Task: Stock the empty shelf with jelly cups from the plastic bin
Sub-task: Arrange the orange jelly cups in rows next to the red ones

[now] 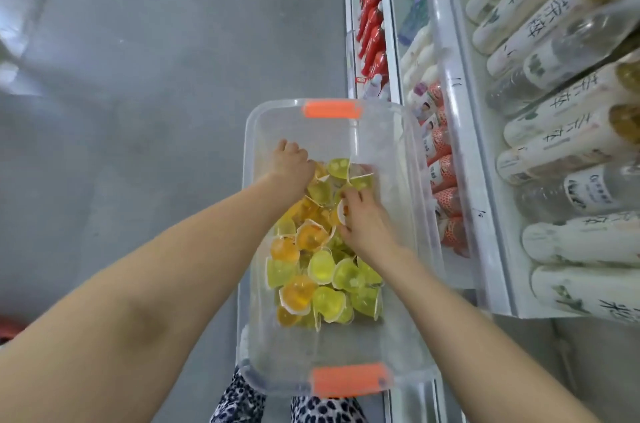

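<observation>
Stocking looks barely begun: in the clear plastic bin [332, 346] at six o'clock, heaped with yellow and orange jelly cups [322, 266], the right hand [365, 221] has its grip curled round one orange cup [342, 212]; the left hand [289, 162] hides its grip.

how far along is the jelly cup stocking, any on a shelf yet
Done: nothing visible; the shelves in view hold only bottles. In hand: both hands are in the plastic bin; the right hand seems to pinch an orange cup, the left hand is curled at the pile's far end, its catch hidden. Left: nearly everything, since the jelly cups still lie heaped in the bin.
</observation>
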Action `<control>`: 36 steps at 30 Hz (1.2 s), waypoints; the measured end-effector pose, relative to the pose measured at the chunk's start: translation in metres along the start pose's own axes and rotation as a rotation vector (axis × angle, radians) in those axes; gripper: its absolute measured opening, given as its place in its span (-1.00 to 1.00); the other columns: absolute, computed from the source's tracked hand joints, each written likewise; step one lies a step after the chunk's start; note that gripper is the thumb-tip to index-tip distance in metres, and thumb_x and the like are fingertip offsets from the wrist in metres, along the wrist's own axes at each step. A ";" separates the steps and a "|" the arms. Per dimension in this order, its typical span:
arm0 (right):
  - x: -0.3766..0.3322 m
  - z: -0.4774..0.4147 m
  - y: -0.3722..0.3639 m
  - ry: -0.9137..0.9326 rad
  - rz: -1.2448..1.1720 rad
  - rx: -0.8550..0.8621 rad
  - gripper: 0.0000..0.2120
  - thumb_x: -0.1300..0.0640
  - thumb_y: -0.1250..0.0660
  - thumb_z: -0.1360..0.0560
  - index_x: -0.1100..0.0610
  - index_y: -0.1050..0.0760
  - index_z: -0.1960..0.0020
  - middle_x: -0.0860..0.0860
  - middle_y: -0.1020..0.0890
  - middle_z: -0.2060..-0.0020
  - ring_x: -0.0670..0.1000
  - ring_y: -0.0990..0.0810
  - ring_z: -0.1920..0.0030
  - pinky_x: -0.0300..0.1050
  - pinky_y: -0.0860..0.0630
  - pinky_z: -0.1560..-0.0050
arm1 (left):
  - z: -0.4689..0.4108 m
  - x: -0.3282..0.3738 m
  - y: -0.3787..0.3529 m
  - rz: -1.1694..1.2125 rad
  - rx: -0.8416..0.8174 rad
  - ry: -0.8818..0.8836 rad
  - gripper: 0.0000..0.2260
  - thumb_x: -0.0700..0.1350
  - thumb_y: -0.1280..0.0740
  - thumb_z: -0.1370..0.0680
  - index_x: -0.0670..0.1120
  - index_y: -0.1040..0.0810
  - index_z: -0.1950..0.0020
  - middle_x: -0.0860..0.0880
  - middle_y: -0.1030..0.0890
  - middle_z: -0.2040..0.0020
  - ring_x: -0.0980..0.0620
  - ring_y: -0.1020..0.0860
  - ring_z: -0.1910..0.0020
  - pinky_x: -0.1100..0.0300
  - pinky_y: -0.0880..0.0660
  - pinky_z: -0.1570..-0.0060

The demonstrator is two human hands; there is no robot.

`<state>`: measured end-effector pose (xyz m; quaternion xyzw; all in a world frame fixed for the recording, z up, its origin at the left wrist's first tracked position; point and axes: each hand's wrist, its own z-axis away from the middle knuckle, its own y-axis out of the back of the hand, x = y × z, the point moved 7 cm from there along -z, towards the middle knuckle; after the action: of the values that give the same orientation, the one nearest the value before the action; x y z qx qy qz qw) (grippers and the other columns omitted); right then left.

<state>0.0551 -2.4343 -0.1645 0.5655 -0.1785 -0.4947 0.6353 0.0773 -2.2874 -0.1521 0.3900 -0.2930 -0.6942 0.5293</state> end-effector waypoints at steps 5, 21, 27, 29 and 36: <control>0.007 -0.001 0.000 -0.009 -0.037 0.034 -0.45 0.08 -0.45 -0.43 0.09 -0.33 -0.34 0.11 -0.48 -0.14 0.18 -0.56 -0.04 0.07 -0.52 -0.04 | -0.001 -0.002 0.000 -0.048 -0.013 0.029 -0.64 -0.12 -0.23 -0.59 -0.03 -0.39 -0.40 -0.09 -0.43 -0.33 -0.14 -0.31 -0.35 -0.03 -0.23 -0.33; -0.019 0.094 0.073 -0.135 -0.141 0.292 -0.48 0.08 -0.44 -0.43 0.06 -0.33 -0.32 0.06 -0.46 -0.10 0.08 -0.55 0.02 0.03 -0.52 -0.01 | 0.096 -0.005 0.038 0.722 0.333 -0.106 -0.36 -0.06 -0.51 -0.42 -0.06 -0.36 -0.45 -0.13 -0.41 -0.29 -0.18 -0.49 -0.20 0.03 -0.40 -0.16; -0.028 0.164 0.094 -0.212 -0.164 0.463 -0.50 0.04 -0.44 -0.41 0.07 -0.38 -0.29 0.06 -0.49 -0.14 0.10 -0.54 -0.06 -0.03 -0.48 -0.03 | 0.160 0.004 0.049 0.862 0.419 -0.208 -0.42 -0.03 -0.56 -0.35 -0.03 -0.48 -0.33 -0.09 -0.45 -0.18 -0.11 -0.51 -0.11 0.07 -0.43 -0.11; -0.030 0.192 0.100 -0.243 -0.159 0.516 -0.49 0.06 -0.45 -0.41 0.10 -0.39 -0.31 0.08 -0.50 -0.16 0.13 -0.53 -0.12 -0.04 -0.44 -0.06 | 0.178 0.013 0.056 0.849 0.435 -0.247 -0.43 0.00 -0.57 -0.35 0.00 -0.48 -0.31 -0.06 -0.46 -0.18 -0.07 -0.50 -0.10 0.11 -0.42 -0.05; -0.032 0.304 0.124 -0.370 -0.145 0.662 -0.50 0.06 -0.43 -0.43 0.06 -0.38 -0.32 0.10 -0.51 -0.11 0.15 -0.52 -0.09 -0.05 -0.43 0.02 | 0.238 0.072 0.081 0.756 0.514 -0.466 -0.45 0.13 -0.55 -0.31 0.02 -0.51 -0.23 -0.02 -0.51 -0.10 -0.05 -0.50 -0.11 0.12 -0.40 -0.05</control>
<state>-0.1452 -2.5887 0.0471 0.6523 -0.3997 -0.5477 0.3389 -0.0939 -2.3797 0.0228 0.2091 -0.6850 -0.4282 0.5511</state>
